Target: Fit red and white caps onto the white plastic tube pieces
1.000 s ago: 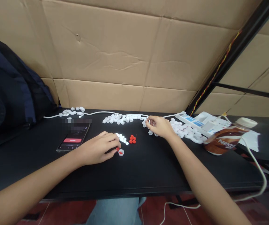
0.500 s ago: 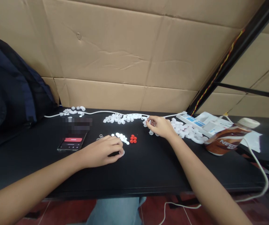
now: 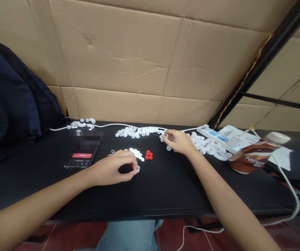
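Observation:
My left hand pinches a small translucent white plastic cap between thumb and forefinger, low over the black table. A bit of red shows beside those fingertips. Just behind are small white discs and a cluster of red caps; dark-looking clear rings lie partly behind the knuckles. My right hand, fingers curled together, rests at the left end of a heap of translucent white caps. Whatever its fingertips pinch is hidden from view.
More translucent caps line the back along a white cable. A phone lies left, near a dark backpack. On the right are a Nescafe bottle, a blue-and-white box and papers. Cardboard walls the back.
My left hand's fingers have lifted and bent into a clearer pinch, bringing the translucent cap and a bit of red into sight. My right hand has barely moved.

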Available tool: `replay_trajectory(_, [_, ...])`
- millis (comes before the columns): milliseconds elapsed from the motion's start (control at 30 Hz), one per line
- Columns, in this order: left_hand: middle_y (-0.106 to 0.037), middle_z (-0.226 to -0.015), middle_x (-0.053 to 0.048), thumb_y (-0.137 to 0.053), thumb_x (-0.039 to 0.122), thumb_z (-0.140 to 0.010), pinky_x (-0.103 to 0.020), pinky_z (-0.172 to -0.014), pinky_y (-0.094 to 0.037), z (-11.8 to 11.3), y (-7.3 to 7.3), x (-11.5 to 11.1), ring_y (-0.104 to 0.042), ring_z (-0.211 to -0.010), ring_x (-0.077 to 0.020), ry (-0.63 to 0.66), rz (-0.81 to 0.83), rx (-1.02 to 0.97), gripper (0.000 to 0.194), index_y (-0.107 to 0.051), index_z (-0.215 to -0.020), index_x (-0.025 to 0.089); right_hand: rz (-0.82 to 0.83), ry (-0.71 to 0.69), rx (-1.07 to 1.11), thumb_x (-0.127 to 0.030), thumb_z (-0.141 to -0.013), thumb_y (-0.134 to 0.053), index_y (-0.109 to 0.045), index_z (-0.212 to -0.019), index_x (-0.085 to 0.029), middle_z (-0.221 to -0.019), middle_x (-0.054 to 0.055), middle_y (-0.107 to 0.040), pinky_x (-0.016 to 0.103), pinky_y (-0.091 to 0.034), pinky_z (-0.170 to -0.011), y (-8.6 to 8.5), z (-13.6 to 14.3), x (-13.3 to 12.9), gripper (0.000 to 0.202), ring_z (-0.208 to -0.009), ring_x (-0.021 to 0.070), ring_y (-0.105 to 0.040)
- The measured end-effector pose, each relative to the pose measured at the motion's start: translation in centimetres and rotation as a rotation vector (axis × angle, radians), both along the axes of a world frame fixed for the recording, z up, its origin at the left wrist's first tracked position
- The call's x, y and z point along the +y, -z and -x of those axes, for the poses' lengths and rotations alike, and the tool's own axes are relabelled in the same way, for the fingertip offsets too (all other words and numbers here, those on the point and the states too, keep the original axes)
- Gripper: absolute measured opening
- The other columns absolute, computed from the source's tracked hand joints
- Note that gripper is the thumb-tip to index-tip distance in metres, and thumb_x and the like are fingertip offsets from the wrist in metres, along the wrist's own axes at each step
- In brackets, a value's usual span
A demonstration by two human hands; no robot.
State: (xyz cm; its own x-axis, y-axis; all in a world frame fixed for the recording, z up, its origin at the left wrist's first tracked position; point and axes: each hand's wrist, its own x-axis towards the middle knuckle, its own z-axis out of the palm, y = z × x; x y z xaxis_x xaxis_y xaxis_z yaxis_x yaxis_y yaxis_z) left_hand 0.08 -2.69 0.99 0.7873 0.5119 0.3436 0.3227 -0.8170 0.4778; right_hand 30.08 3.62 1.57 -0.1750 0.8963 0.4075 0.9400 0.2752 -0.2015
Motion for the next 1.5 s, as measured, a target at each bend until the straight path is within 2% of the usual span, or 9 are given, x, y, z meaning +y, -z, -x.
replay_trajectory(133, [-0.064, -0.092, -0.002, -0.054, 0.024, -0.091, -0.031, -0.086, -0.041, -0.1, 0.0, -0.1, -0.058, -0.088, -0.0152, 0.03, 0.031, -0.024, 0.009, -0.061, -0.087, 0.02, -0.006, -0.004, -0.002, -0.037, -0.083, -0.049, -0.062, -0.077, -0.023, -0.066, -0.002, -0.063, 0.026, -0.031, -0.053, 0.1, -0.1, 0.0, 0.02, -0.06, 0.0136, -0.056])
replay_trajectory(367, [-0.064, -0.092, 0.0, -0.056, 0.02, -0.088, -0.03, -0.084, -0.038, 0.0, -0.1, -0.1, -0.057, -0.087, -0.0152, 0.014, 0.013, 0.05, 0.01, -0.059, -0.097, 0.022, -0.004, -0.002, -0.006, -0.036, -0.083, -0.049, -0.063, -0.077, -0.023, -0.066, -0.002, -0.063, 0.026, -0.031, -0.053, -0.1, 0.1, 0.0, 0.02, -0.061, 0.0138, -0.056])
replay_trajectory(633, [-0.063, -0.104, -0.001, -0.059, 0.022, -0.086, -0.033, -0.09, -0.037, 0.3, -0.6, 0.0, -0.057, -0.1, -0.0182, 0.028, -0.025, 0.115, 0.017, -0.06, -0.103, 0.025, 0.014, -0.016, 0.002, -0.036, -0.083, -0.048, -0.06, -0.076, -0.023, -0.066, -0.002, -0.062, 0.026, -0.031, -0.053, 0.0, 0.1, 0.0, 0.019, -0.061, 0.0139, -0.056])
replay_trajectory(733, [-0.061, -0.111, -0.002, -0.056, 0.023, -0.089, -0.034, -0.093, -0.038, 0.5, -0.4, 0.6, -0.055, -0.105, -0.0189, -0.065, -0.066, 0.096, 0.022, -0.059, -0.11, 0.026, 0.01, -0.02, 0.005, -0.036, -0.083, -0.048, -0.061, -0.076, -0.023, -0.065, -0.002, -0.062, 0.026, -0.031, -0.053, 0.1, 0.1, 0.0, 0.02, -0.06, 0.0138, -0.056])
replay_trajectory(833, [-0.059, -0.115, -0.004, -0.05, 0.023, -0.093, -0.035, -0.092, -0.038, 0.9, 0.2, 1.5, -0.054, -0.106, -0.0198, -0.195, -0.181, 0.145, 0.025, -0.059, -0.116, 0.026, 0.012, -0.022, 0.008, -0.036, -0.083, -0.048, -0.061, -0.077, -0.023, -0.065, -0.002, -0.062, 0.025, -0.031, -0.052, 0.2, 0.1, 0.1, 0.02, -0.059, 0.0137, -0.055])
replay_trajectory(967, [-0.06, -0.115, -0.003, -0.049, 0.028, -0.095, -0.035, -0.092, -0.036, 1.2, 0.9, 2.2, -0.055, -0.107, -0.0201, -0.195, -0.272, 0.226, 0.021, -0.063, -0.111, 0.026, 0.012, -0.033, 0.007, -0.036, -0.082, -0.049, -0.063, -0.078, -0.022, -0.066, -0.001, -0.063, 0.026, -0.031, -0.052, 0.2, 0.0, 0.1, 0.02, -0.059, 0.014, -0.055])
replay_trajectory(1233, [-0.064, -0.089, 0.001, -0.049, 0.028, -0.096, -0.032, -0.088, -0.038, 0.9, 0.7, 2.0, -0.058, -0.086, -0.0153, -0.21, -0.213, 0.244, 0.013, -0.059, -0.091, 0.02, 0.024, -0.026, 0.017, -0.036, -0.082, -0.05, -0.062, -0.077, -0.022, -0.066, -0.002, -0.062, 0.026, -0.031, -0.053, 0.1, 0.1, 0.0, 0.019, -0.059, 0.0135, -0.055])
replay_trajectory(1400, [-0.065, -0.104, -0.001, -0.051, 0.026, -0.096, -0.033, -0.091, -0.039, 1.1, 1.2, 2.4, -0.059, -0.099, -0.0173, -0.196, -0.181, 0.23, 0.015, -0.058, -0.107, 0.022, 0.021, -0.026, 0.018, -0.037, -0.082, -0.05, -0.061, -0.076, -0.022, -0.066, -0.002, -0.063, 0.026, -0.031, -0.052, 0.2, 0.1, 0.1, 0.019, -0.059, 0.0136, -0.055])
replay_trajectory(1500, [-0.065, -0.1, -0.001, -0.051, 0.022, -0.095, -0.033, -0.09, -0.041, 1.1, 1.3, 2.5, -0.06, -0.095, -0.0169, -0.181, -0.153, 0.203, 0.014, -0.061, -0.104, 0.021, 0.015, -0.034, 0.018, -0.036, -0.082, -0.05, -0.061, -0.076, -0.022, -0.067, -0.001, -0.063, 0.026, -0.031, -0.052, 0.2, 0.1, 0.1, 0.019, -0.059, 0.0137, -0.055])
